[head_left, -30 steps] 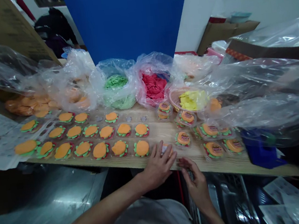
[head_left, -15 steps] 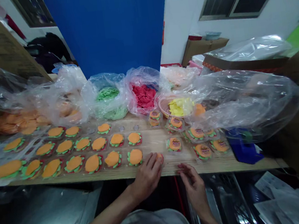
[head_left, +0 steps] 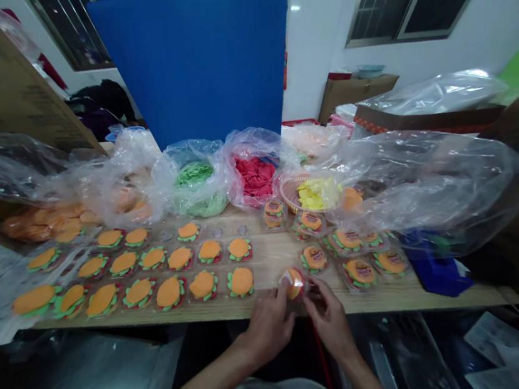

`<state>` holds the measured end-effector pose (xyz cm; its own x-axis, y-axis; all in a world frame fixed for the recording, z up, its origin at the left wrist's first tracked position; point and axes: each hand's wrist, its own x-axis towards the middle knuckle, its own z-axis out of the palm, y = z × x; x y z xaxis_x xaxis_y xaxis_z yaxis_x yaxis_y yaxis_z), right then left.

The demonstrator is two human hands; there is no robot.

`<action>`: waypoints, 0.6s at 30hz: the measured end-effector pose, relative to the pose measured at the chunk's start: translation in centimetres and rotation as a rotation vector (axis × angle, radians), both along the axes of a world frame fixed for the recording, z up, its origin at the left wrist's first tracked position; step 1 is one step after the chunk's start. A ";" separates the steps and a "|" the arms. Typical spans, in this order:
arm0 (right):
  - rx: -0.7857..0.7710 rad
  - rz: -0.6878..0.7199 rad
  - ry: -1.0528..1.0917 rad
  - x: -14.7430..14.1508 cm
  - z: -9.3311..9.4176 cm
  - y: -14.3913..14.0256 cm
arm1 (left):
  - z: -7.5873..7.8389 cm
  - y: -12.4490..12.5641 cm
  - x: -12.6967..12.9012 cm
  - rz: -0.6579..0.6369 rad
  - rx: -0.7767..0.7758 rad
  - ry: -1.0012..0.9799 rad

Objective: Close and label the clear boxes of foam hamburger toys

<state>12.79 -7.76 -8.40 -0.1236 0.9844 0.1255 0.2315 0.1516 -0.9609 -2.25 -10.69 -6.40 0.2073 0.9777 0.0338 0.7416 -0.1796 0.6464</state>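
Both hands, left (head_left: 269, 326) and right (head_left: 329, 318), pinch one burger toy (head_left: 294, 283) between them at the tabletop (head_left: 268, 263) edge. Looks like closing its clear case. Next: press shut, place right with packed ones (head_left: 358, 270).

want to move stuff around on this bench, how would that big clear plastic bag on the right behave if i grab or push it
The big clear bag would probably be floppy: its film is crumpled and sagging over the wooden bench. It looks puffed and see-through, so likely light for its size. Pushed, it may drag the packed burger toys at its edge.
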 end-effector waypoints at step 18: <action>0.834 0.308 -0.568 0.4 4.0 2.0 | 1.9 1.5 3.6 0.423 -0.846 -1.744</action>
